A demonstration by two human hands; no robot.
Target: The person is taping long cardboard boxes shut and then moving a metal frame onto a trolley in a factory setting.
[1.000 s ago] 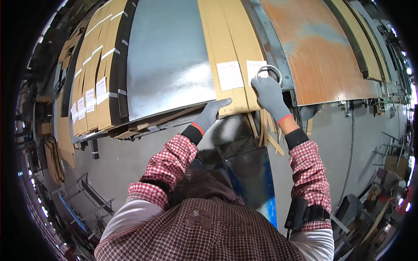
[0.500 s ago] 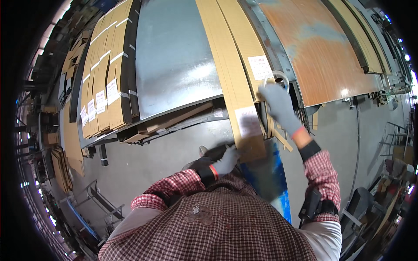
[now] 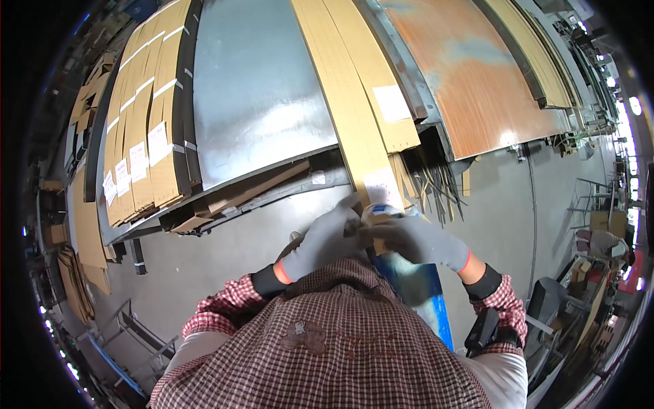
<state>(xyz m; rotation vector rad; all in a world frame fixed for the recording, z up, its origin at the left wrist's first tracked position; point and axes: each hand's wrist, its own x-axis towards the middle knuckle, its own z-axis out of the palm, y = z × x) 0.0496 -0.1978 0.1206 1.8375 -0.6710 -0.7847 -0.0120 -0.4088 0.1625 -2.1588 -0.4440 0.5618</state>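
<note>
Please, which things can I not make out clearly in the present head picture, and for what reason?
All in the head view:
Near end of the long cardboard strip: mostly hidden behind the right hand.
The strip's far end: cut off by the top edge.
White-and-blue thing at the hands: blurred, partly covered by the right hand.
Left hand's fingers: blurred, grip unclear.
Print on the upper white label: too small.

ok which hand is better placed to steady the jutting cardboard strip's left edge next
Probably the left hand: it sits beside that edge of the cardboard strip, while the right hand reaches across from the opposite side. Blur hides exact contact.
</note>
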